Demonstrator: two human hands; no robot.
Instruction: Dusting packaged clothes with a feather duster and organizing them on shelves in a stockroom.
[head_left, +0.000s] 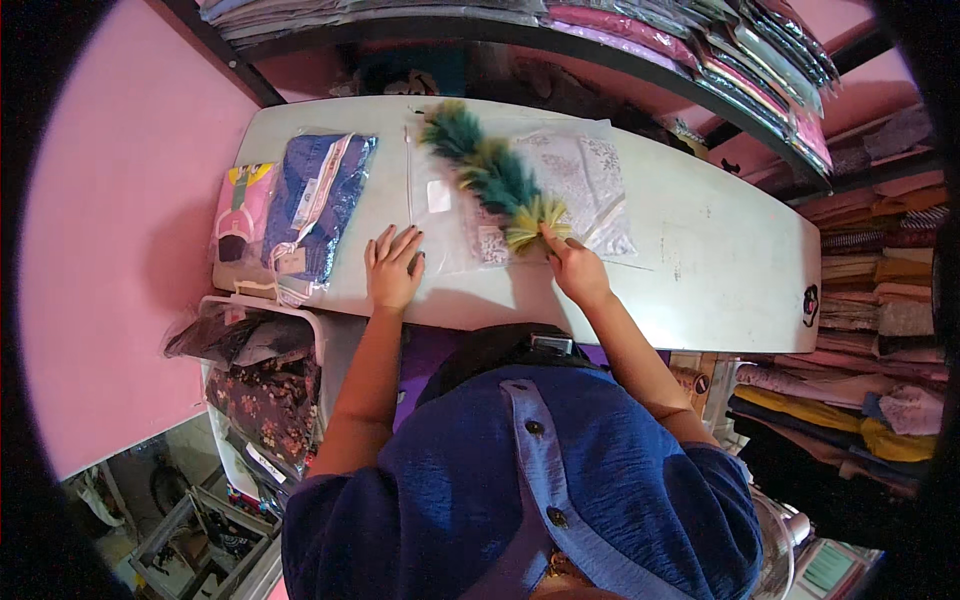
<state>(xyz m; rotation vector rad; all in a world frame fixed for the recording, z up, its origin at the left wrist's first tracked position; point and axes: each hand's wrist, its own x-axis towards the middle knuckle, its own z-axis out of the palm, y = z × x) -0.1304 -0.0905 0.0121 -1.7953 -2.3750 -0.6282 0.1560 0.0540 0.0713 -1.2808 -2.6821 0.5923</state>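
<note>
The left hand [393, 268] lies flat with fingers spread on the white surface [720, 260], pressing the edge of a clear plastic bag [590, 185]. The right hand [572, 265] pinches the yellow end of a green feather duster [492, 172] lying across the bag. The duster looks light and soft; the bag seems slippery, so a hold on the stiff yellow end seems best.

White tabletop [700, 260] bearing a feather duster [495, 175] of dark teal-green plumes with yellow-green tips, laid over a clear packet [590, 180] of pale fabric with a fine grey floral print. At left, a packet of blue speckled cloth [325, 195] with a white band, beside a pink packet [242, 205] marked yellow and black. Pink wall [110, 250]; the person's garment [600, 490] is deep blue with a lighter blue buttoned strip; shelved fabrics [870, 300] run pink, cream and mustard.
</note>
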